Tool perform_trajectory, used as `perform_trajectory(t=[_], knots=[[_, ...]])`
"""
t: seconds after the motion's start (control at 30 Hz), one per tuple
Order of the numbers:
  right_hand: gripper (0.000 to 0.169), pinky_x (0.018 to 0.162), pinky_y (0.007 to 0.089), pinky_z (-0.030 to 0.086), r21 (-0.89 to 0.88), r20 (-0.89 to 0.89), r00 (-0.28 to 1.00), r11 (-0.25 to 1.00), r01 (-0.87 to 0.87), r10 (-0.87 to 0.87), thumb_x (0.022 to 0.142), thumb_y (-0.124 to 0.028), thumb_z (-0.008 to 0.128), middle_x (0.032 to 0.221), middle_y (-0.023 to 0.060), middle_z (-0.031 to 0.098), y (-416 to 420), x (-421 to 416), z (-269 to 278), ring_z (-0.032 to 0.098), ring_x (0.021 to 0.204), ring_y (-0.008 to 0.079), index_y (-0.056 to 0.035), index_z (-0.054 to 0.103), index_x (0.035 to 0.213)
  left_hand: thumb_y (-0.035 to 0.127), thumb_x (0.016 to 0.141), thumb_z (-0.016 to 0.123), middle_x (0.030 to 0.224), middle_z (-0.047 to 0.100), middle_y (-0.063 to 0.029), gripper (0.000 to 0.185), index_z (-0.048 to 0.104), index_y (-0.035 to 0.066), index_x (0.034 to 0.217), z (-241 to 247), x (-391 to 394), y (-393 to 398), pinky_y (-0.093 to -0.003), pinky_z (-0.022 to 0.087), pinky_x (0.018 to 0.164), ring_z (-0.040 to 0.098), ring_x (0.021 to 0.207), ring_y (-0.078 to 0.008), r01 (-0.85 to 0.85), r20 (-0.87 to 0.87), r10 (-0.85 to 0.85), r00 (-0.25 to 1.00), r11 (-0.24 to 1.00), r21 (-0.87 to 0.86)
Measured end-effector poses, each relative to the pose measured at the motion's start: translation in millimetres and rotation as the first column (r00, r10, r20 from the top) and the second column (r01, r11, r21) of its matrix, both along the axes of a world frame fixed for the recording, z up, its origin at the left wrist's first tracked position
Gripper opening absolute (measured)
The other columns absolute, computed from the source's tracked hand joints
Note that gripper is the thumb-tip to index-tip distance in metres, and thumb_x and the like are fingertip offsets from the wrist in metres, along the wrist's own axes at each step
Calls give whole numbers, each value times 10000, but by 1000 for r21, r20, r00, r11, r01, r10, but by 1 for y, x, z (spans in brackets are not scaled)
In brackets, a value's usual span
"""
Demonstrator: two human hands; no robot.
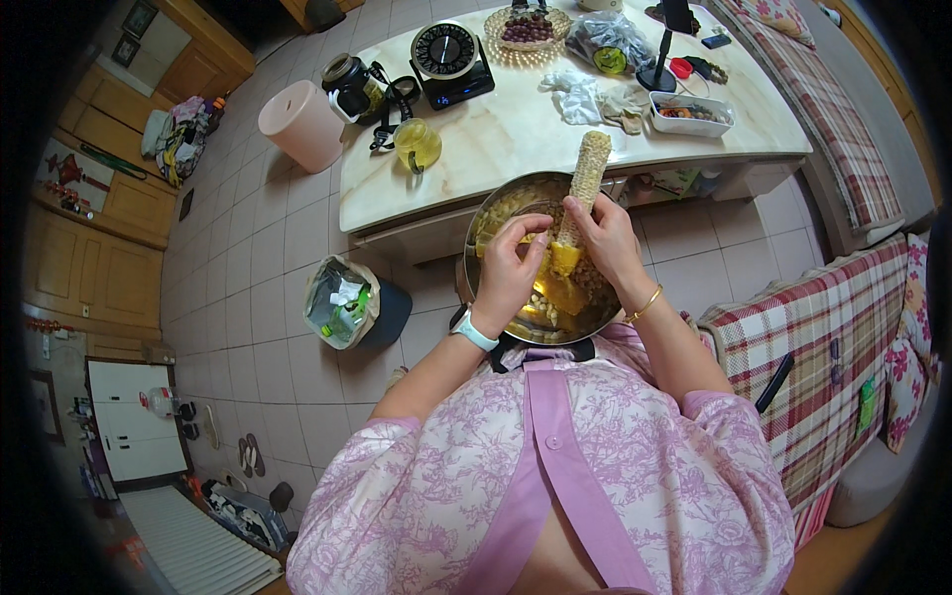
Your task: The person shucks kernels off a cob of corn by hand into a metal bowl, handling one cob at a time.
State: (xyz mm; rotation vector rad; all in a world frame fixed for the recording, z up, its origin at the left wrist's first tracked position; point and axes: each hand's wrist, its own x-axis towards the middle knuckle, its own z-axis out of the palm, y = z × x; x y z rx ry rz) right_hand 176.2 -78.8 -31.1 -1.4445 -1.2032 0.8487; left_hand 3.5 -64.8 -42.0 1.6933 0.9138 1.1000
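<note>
My right hand (pixel 611 236) grips an ear of corn (pixel 587 171) by its middle, tilted over a shiny metal bowl (pixel 500 199). Most of the cob is bare and pale; a band of yellow kernels (pixel 567 258) remains around its lower end. Close to that band, on its left, is my left hand (pixel 513 260), thumb and index finger curved and apart. Nothing shows between those fingers, though the palm side is partly hidden. Loose kernels (pixel 544 306) lie at the bottom of the bowl, which sits at my lap, against the table's near edge.
Ahead stands a marble-topped table (pixel 506 141) with a glass mug (pixel 418 145), a large jar (pixel 355 88), a black electric appliance (pixel 450 71), a glass dish of grapes (pixel 526 33) and a white plastic box (pixel 692 115). A lined trash bin (pixel 387 309) is left; a plaid-covered sofa (pixel 796 335) is right.
</note>
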Motion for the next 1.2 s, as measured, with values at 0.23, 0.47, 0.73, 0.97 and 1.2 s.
perform_trajectory(t=[0.23,0.47,0.73,0.97,1.2], knots=[[379,580,300,467,49,39,999,999,-1,-1,953,-345,671,722,90,668,1,0,-6,564,624,130,33,675,981,122,969,645,1167,655,-109,383,553,-76,1284,-2,9,-6,-243,519,866,630,1055,-141,202,142,-175,974,957,-210],[324,573,261,426,25,77,997,999,-31,29,967,-325,662,722,4,609,-1,0,-5,496,648,68,-2,648,947,122,990,618,962,663,-19,346,573,-103,1250,-3,9,-4,-215,490,710,589,833,-55,259,168,-210,963,891,-374],[331,589,273,434,61,129,991,998,-33,25,964,-323,662,729,24,616,-1,-1,-4,498,653,79,8,654,967,225,1028,570,891,632,22,344,612,-60,1216,-27,9,3,-215,472,648,562,753,-41,189,122,-155,980,912,-365],[412,591,351,475,62,117,993,998,-15,8,941,-389,673,723,160,668,2,1,-11,603,616,223,23,672,951,239,1032,556,923,651,17,345,615,-23,1249,-12,5,2,-221,492,663,590,751,-56,295,163,-247,955,847,-442],[402,586,344,475,81,70,997,997,10,-16,942,-379,671,715,151,667,4,1,-15,601,613,201,22,673,957,177,987,631,1104,652,-37,417,542,-51,1324,-12,5,0,-227,507,810,614,937,-85,244,183,-182,966,874,-420]])
